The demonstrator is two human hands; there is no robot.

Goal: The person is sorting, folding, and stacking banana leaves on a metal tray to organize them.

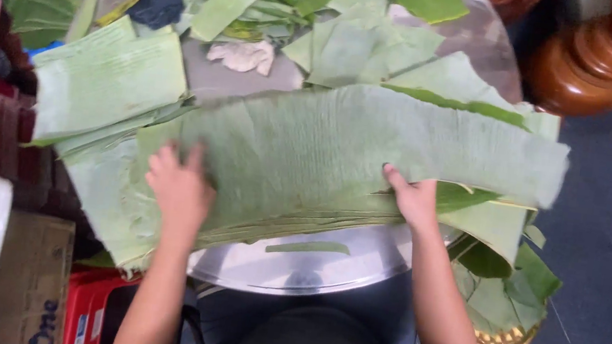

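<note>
I see my left hand (178,187) lying flat, fingers spread, on the long pale-green banana leaf sheet (370,156), grasping nothing. My right hand (413,199) pinches the sheet's near edge. It lies across the round silver metal tray (294,268).

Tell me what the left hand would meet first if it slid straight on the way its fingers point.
The left hand lies flat on the big banana leaf, fingers pointing away. Straight on, it would likely first reach that leaf's far edge, then the folded leaf stack.

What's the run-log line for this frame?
left hand: flat on banana leaf sheet | right hand: pinching sheet's near edge | under: leaf stack on round metal tray
</note>
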